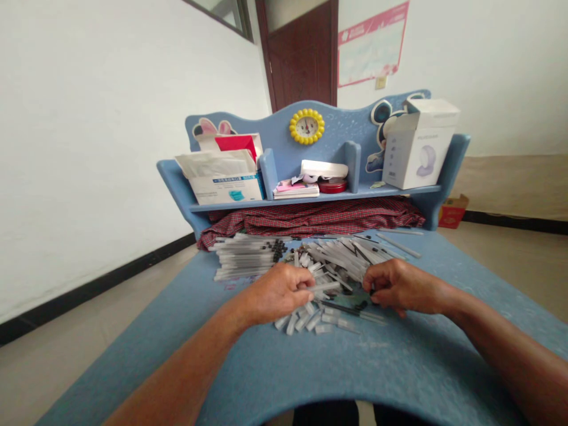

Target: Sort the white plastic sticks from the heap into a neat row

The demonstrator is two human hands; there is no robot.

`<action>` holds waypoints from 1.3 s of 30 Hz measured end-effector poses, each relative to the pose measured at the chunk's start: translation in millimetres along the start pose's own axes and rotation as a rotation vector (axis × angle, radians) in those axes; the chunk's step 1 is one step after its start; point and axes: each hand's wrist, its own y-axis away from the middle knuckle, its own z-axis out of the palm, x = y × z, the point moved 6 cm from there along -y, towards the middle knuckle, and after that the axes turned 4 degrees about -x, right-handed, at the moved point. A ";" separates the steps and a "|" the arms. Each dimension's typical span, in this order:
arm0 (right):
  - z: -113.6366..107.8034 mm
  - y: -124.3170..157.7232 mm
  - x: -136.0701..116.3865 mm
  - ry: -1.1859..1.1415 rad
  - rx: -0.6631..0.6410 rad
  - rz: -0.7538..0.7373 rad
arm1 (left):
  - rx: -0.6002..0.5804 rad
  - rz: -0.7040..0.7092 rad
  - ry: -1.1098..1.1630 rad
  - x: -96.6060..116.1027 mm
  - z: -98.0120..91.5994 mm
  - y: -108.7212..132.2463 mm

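Note:
My left hand (277, 291) is closed in a pinch on a clear pen barrel (326, 286) that points right. My right hand (399, 285) is curled over the loose heap of clear pen barrels (344, 257), its fingertips pinched on a small dark piece I cannot make out. Between and below the hands lie several clear pen caps (310, 320) and a thin dark refill (344, 307). A neat stack of assembled pens (246, 255) with black tips lies to the left of the heap on the blue desk (310, 373).
At the back stands a blue shelf (310, 198) with a yellow clock (306, 126), a white box (419, 151), a mask box (224, 180) and booklets. Red checked cloth (310, 218) lies under it. A brown door (304, 56) is behind.

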 end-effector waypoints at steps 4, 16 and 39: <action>-1.8 -0.5 -3.1 -0.036 0.026 -0.012 | -0.001 0.000 -0.002 2.5 2.0 -0.5; 17.6 4.2 -38.4 0.049 0.043 -0.232 | 0.056 0.160 -0.113 35.8 12.3 1.8; 7.3 63.8 -105.9 0.516 -0.002 -0.333 | 0.124 0.186 -0.763 82.2 -13.2 60.6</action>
